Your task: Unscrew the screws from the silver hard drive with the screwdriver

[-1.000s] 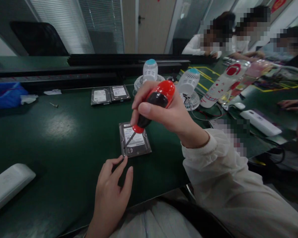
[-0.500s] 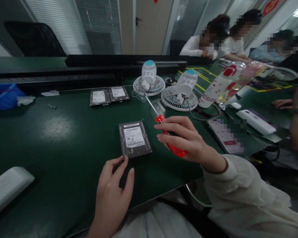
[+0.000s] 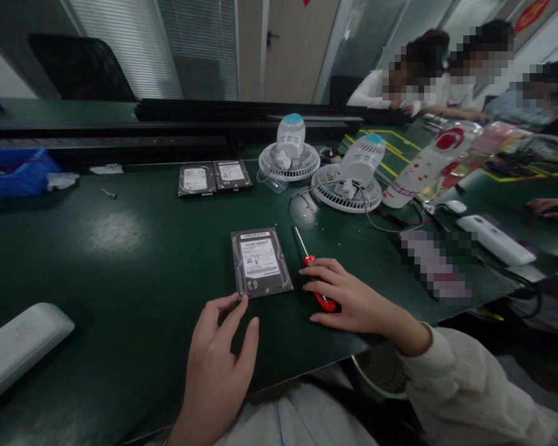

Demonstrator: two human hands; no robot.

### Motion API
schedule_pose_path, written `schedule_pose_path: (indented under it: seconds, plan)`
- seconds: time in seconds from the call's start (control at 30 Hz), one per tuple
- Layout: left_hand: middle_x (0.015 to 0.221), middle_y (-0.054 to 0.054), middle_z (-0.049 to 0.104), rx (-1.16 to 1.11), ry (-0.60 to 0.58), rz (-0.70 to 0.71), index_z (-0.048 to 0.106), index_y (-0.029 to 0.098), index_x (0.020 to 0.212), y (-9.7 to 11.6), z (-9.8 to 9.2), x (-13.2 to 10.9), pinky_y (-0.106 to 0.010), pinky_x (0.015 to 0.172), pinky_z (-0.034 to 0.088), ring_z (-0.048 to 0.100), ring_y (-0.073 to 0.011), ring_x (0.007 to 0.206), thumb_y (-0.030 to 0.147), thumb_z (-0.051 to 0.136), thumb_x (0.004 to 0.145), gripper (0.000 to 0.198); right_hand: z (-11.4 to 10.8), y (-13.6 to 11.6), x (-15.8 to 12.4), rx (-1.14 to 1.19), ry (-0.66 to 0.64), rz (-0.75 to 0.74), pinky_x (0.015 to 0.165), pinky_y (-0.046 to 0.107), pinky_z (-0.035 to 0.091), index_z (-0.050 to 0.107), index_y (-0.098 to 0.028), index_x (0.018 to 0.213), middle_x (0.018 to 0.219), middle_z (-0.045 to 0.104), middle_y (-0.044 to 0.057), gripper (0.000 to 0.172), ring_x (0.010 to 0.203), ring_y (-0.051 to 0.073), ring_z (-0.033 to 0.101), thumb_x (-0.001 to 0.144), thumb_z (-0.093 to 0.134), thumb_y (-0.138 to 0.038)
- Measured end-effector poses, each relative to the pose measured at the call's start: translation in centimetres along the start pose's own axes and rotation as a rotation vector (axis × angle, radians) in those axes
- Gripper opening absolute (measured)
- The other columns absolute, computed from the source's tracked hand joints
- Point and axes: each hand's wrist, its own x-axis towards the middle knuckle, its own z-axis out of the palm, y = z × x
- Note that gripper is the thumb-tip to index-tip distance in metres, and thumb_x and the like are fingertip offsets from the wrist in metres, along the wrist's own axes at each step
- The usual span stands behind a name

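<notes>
A hard drive [image 3: 261, 261] lies label up on the green table [image 3: 121, 260] in front of me. My left hand [image 3: 223, 353] rests flat on the table, its fingertips touching the drive's near left corner, fingers apart. A red-and-black screwdriver [image 3: 314, 275] lies on the table just right of the drive, shaft pointing away. My right hand [image 3: 353, 300] lies over its handle with fingers loosely curved around it.
Two more hard drives [image 3: 214, 177] sit side by side farther back. Two small white fans [image 3: 320, 164] and a red-and-white bottle [image 3: 423, 167] stand at the right. A phone [image 3: 434, 263], a white device [image 3: 495, 238], a blue bin [image 3: 13, 173] and a white object [image 3: 18, 344] surround. Other people sit at the far right.
My right hand lifted the screwdriver off the hard drive, swung it to the right and lowered it onto the table beside the drive. My left hand stayed put.
</notes>
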Motion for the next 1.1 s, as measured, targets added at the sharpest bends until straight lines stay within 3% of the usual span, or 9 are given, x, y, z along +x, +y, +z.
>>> schedule_pose_path:
  seconds: [0.07, 0.13, 0.3, 0.5, 0.7, 0.93, 1.1]
  plan:
    - [0.125, -0.012, 0.064, -0.008, -0.007, -0.015, 0.07, 0.021, 0.13, 0.0, 0.0, 0.0, -0.05, 0.093, 0.061, 0.066, -0.028, 0.116, 0.034, 0.056, 0.104, 0.032, 0.0, 0.1, 0.1, 0.031, -0.046, -0.005, 0.106, 0.059, 0.056, 0.068, -0.011, 0.121, 0.139, 0.064, 0.025, 0.057, 0.138, 0.039, 0.053, 0.088, 0.072, -0.056]
    - [0.126, -0.012, 0.064, -0.007, -0.01, -0.019, 0.07, 0.021, 0.131, 0.0, 0.1, 0.0, -0.05, 0.093, 0.062, 0.066, -0.0282, 0.116, 0.034, 0.056, 0.104, 0.032, -0.2, 0.1, 0.1, 0.027, -0.059, -0.024, 0.106, 0.06, 0.055, 0.066, -0.01, 0.126, 0.141, 0.063, 0.025, 0.06, 0.138, 0.04, 0.052, 0.09, 0.069, -0.058]
    - [0.124, -0.012, 0.064, 0.006, 0.008, 0.016, 0.069, 0.019, 0.131, 0.0, 0.0, 0.0, -0.051, 0.093, 0.062, 0.066, -0.0282, 0.115, 0.032, 0.057, 0.104, 0.032, -1.5, 1.2, 1.8, -0.032, 0.001, 0.028, 0.102, 0.051, 0.054, 0.068, -0.013, 0.124, 0.132, 0.069, 0.018, 0.033, 0.121, 0.029, 0.062, 0.101, 0.057, -0.035]
    - [0.123, -0.013, 0.064, 0.003, 0.002, 0.014, 0.069, 0.019, 0.131, 0.1, -0.2, 0.0, -0.051, 0.091, 0.063, 0.067, -0.0288, 0.114, 0.031, 0.058, 0.103, 0.032, -2.3, 5.8, 8.6, -0.1, -0.013, 0.206, 0.09, 0.044, 0.051, 0.076, -0.009, 0.107, 0.1, 0.076, 0.016, 0.024, 0.104, 0.03, 0.06, 0.097, 0.058, -0.022]
    - [0.124, -0.013, 0.066, -0.021, 0.001, -0.01, 0.071, 0.02, 0.13, 0.1, -0.3, 0.1, -0.05, 0.094, 0.063, 0.068, -0.0284, 0.114, 0.031, 0.058, 0.102, 0.032, -0.6, 9.2, 14.0, -0.101, -0.061, 0.292, 0.09, 0.043, 0.047, 0.08, -0.008, 0.096, 0.094, 0.076, 0.017, 0.017, 0.103, 0.03, 0.057, 0.091, 0.065, -0.014]
    - [0.122, -0.011, 0.067, -0.02, 0.017, -0.014, 0.07, 0.021, 0.129, 0.3, -0.3, 0.3, -0.049, 0.094, 0.062, 0.068, -0.0273, 0.114, 0.029, 0.058, 0.102, 0.031, 0.5, 9.5, 14.8, -0.029, -0.051, 0.285, 0.091, 0.043, 0.045, 0.078, -0.012, 0.087, 0.09, 0.074, 0.014, 0.016, 0.1, 0.029, 0.054, 0.09, 0.063, -0.011]
    - [0.122, -0.011, 0.067, -0.029, 0.024, -0.016, 0.071, 0.021, 0.127, 0.3, -0.3, 0.2, -0.048, 0.096, 0.06, 0.067, -0.027, 0.115, 0.028, 0.058, 0.102, 0.03, 0.6, 9.3, 14.6, 0.16, 0.028, 0.302, 0.094, 0.044, 0.043, 0.072, -0.015, 0.074, 0.084, 0.068, 0.011, 0.014, 0.096, 0.026, 0.051, 0.082, 0.066, -0.006]
